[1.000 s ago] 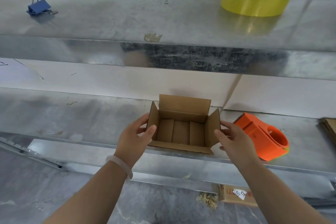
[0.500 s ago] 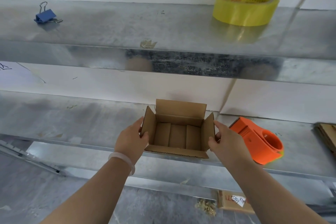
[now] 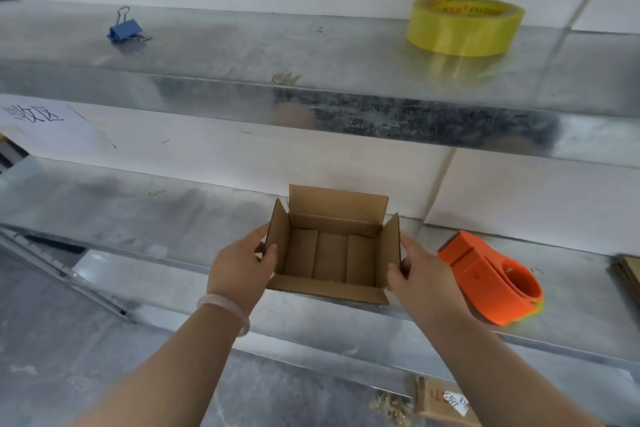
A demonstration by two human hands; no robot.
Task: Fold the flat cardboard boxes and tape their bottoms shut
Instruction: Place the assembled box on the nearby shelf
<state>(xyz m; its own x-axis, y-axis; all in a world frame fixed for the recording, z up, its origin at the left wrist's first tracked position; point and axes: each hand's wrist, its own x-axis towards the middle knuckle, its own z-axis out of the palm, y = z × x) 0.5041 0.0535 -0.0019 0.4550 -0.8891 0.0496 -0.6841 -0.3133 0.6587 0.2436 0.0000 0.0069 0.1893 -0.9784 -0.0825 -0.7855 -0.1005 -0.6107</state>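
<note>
A small brown cardboard box (image 3: 330, 255) stands upright on the lower metal shelf (image 3: 138, 218), its top flaps up and its inside showing. My left hand (image 3: 242, 267) grips the left side flap, thumb inside and fingers outside. My right hand (image 3: 420, 272) holds the right side flap in the same way. An orange tape dispenser (image 3: 493, 279) lies on the shelf just right of my right hand. A yellow tape roll (image 3: 464, 26) sits on the upper shelf (image 3: 242, 52), far right.
A blue binder clip (image 3: 124, 29) lies on the upper shelf at the left. Flat cardboard (image 3: 628, 276) shows at the right edge of the lower shelf. Below the shelf, a labelled cardboard piece (image 3: 446, 400) lies on the grey floor.
Both hands closed in from beside the box onto its side flaps. The view tilted upward slightly, so the shelves and box sit lower in frame.
</note>
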